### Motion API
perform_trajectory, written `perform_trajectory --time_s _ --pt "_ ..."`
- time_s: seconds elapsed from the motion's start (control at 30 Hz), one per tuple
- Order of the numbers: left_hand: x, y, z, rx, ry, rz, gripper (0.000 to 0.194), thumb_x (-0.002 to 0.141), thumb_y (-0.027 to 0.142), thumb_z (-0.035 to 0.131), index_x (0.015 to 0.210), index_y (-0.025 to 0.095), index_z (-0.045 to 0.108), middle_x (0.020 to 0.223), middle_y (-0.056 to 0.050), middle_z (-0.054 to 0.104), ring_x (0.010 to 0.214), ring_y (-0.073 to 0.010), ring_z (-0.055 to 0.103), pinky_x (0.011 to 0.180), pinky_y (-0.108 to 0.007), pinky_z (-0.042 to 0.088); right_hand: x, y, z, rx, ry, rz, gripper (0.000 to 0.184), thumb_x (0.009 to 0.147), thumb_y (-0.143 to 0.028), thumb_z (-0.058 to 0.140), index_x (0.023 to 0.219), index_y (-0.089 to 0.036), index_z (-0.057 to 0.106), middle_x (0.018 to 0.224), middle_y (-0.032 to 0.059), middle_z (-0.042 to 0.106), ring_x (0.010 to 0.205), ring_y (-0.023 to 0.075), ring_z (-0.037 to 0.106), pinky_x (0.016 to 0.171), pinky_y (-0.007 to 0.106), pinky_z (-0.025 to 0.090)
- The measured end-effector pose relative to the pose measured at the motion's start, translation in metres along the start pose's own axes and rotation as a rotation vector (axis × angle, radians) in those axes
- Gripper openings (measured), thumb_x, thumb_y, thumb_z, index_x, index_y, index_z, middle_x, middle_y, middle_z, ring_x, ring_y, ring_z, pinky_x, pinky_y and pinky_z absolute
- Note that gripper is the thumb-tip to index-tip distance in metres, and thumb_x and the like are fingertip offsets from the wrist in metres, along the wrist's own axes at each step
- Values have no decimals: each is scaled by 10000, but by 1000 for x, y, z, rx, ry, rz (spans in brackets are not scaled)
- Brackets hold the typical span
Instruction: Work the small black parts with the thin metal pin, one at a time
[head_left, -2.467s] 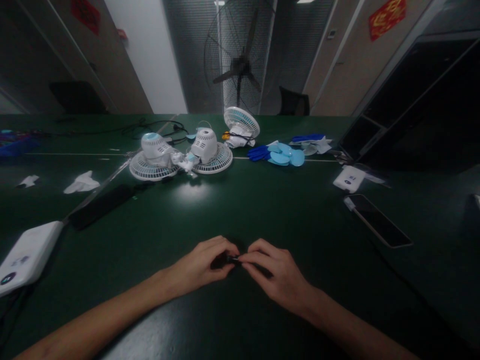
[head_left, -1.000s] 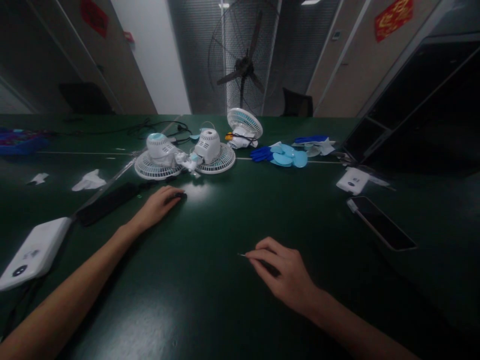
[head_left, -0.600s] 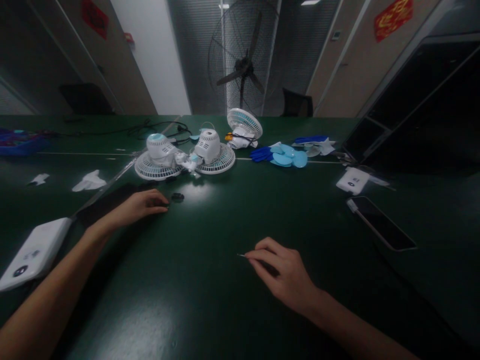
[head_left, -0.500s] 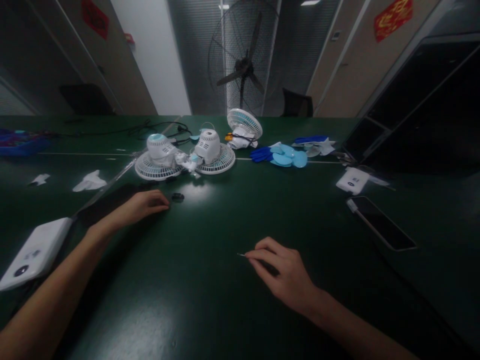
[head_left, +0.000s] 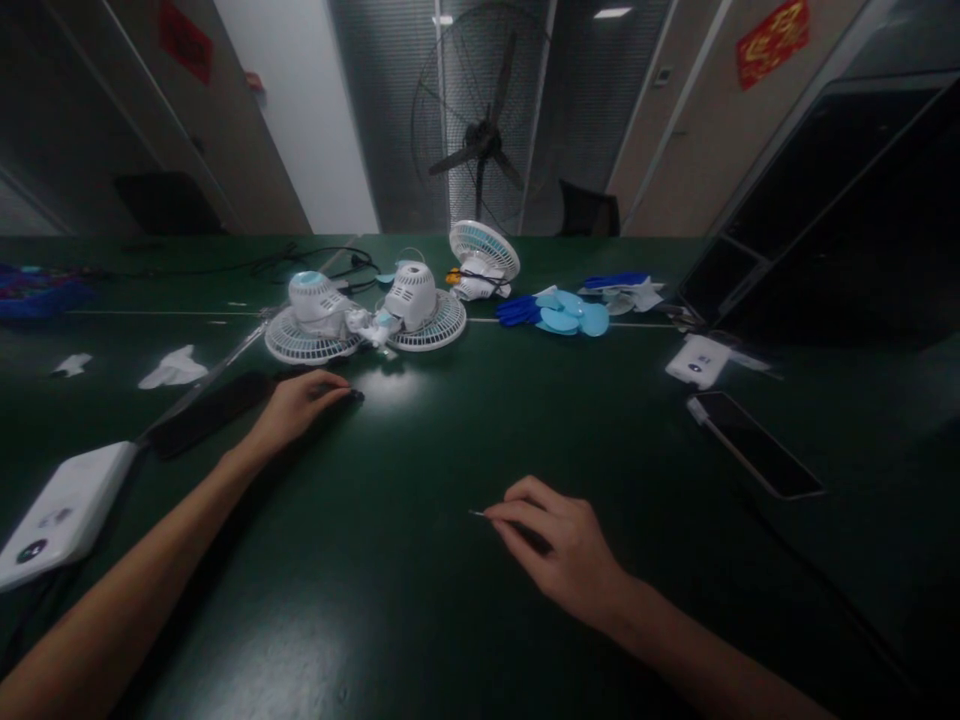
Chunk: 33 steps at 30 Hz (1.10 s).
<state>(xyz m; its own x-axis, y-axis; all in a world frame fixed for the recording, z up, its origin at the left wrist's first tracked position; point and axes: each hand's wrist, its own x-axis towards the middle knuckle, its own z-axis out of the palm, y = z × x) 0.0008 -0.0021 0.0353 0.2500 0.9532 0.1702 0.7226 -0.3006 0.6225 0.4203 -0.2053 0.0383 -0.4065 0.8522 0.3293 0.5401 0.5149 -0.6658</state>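
Observation:
With fingertips closed, my left hand (head_left: 306,402) grips a small black object (head_left: 357,396) on the green table (head_left: 420,440); its kind is too small and dark to make out. In a pinch of thumb and fingertips, my right hand (head_left: 559,535) holds a thin, short, light-coloured piece (head_left: 476,513), its tip pointing left. Just beyond my left hand, two small white fans lie face down, the left fan (head_left: 315,320) and the right fan (head_left: 421,310).
Farther back sits a third white fan (head_left: 484,260). Light-blue fan blades (head_left: 574,313) lie by blue gloves (head_left: 517,310). A phone (head_left: 754,445) and a white power bank (head_left: 697,361) are at right; a larger white device (head_left: 67,510) and a dark flat object (head_left: 210,415) are at left.
My left hand has moved right and closed its fingertips on the small black object. My right hand stays almost in place, still pinching the thin piece. The view has shifted slightly.

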Motion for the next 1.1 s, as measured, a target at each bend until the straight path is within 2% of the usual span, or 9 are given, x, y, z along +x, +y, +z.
perform_trajectory --time_s 0.13,0.3,0.47,0.67,0.87,1.03,1.1 --pt "2 -3 1 -32 18 17 571 828 760 702 1045 240 795 1116 -80 790 1049 -293 736 973 -385 566 0 0 -1 -13 -5 7 213 1073 -236 564 1168 -222 754 1056 54 692 798 142 674 666 254 556" --pt "2 3 0 -58 -61 -50 611 798 781 714 1068 237 788 1161 -83 785 1113 -320 712 1023 -416 549 0 1 0 0 0 -1 208 1076 -244 571 1170 -220 755 1055 56 695 793 142 672 667 255 556" --pt "0 8 0 -74 -95 -41 571 830 744 717 1073 232 787 1160 -82 787 1087 -309 722 1010 -397 546 0 0 0 1 -2 -5 213 1076 -235 565 1175 -221 754 1060 54 694 796 139 673 666 254 550" --pt "5 -7 3 -193 -98 -193 596 725 745 798 975 204 775 1157 -109 788 1067 -318 729 976 -408 570 1 0 0 -8 15 -15 203 1070 -226 575 1161 -220 756 1038 55 697 818 146 677 687 255 555" --pt "13 -13 4 -326 -78 -252 465 662 587 901 883 202 763 1021 -63 799 937 -255 741 872 -353 583 0 0 1 -5 9 -6 203 1070 -225 578 1167 -221 756 1046 52 687 803 142 662 653 245 536" --pt "11 4 0 -359 -233 -311 473 652 501 921 983 193 782 997 -62 788 957 -274 739 868 -377 588 0 2 3 -11 6 -8 202 1062 -213 583 1172 -218 752 1051 51 685 805 142 657 665 252 534" --pt "8 9 1 -356 -252 -320 456 653 486 920 971 192 780 985 -60 787 950 -273 742 857 -375 591 1 2 3 -12 6 -8 200 1063 -217 582 1170 -219 751 1052 50 685 802 141 656 664 252 532"
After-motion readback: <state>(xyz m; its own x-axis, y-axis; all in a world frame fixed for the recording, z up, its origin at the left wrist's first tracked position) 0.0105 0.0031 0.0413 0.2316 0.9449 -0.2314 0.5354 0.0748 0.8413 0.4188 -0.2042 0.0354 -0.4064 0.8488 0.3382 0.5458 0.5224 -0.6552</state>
